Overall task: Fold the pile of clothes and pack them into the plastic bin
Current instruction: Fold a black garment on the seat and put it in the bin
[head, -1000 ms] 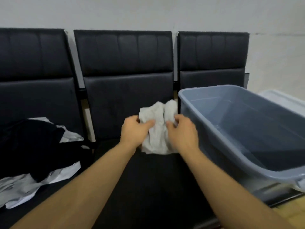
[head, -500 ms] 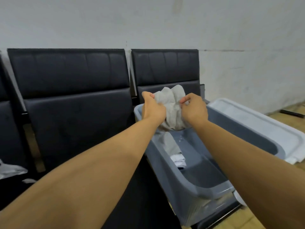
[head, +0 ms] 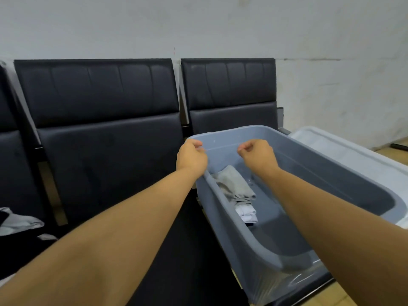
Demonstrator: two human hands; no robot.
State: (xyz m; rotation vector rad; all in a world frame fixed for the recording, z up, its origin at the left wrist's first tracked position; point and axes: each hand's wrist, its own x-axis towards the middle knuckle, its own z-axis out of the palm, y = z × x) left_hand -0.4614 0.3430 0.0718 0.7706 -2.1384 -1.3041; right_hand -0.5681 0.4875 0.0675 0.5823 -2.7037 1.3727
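Our left hand (head: 191,159) and right hand (head: 257,156) hover over the near end of the blue-grey plastic bin (head: 344,171), the fingers of both curled into loose fists and grasping nothing. Directly below and between our fingers, the folded light-grey cloth garment (head: 234,183) lies inside the bin against its left wall, resting on a small white folded piece (head: 247,213). Far out past our left fingers, on the black padded seats (head: 103,151), the remaining heap of black and white clothes (head: 17,224) waits at the edge of view. We judge these clothes soft, light and limp, so they will sag and unfold unless we pinch them at seams or corners and support the folded bundle from both sides.
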